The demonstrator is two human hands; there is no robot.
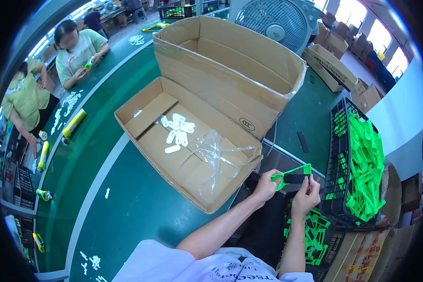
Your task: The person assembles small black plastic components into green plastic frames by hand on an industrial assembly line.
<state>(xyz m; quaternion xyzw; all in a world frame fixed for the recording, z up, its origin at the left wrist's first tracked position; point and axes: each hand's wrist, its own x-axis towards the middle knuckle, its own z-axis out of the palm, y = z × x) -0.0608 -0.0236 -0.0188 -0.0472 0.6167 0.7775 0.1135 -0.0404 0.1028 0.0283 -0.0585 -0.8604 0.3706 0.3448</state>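
Note:
My left hand (266,185) pinches a bright green plastic frame (307,168) by its left end, over the gap beside the table. My right hand (306,196) has thumb and fingers closed on the right end of a flat black strip (293,178). The strip lies across the frame's opening; whether it is fixed there I cannot tell. Just below my hands, more green frames (317,235) fill a dark crate, partly hidden by my right forearm. A shallow cardboard box (150,162) left of my hands holds several white oval pieces (177,127) and crumpled clear plastic (216,155).
A black crate (336,155) heaped with green parts (364,164) stands at the right. Behind the shallow box rises a larger carton (211,70), with a fan (272,26) beyond. Yellow-green flashlights (74,123) lie at left, near two people (80,54). Another black strip (302,142) lies near my hands.

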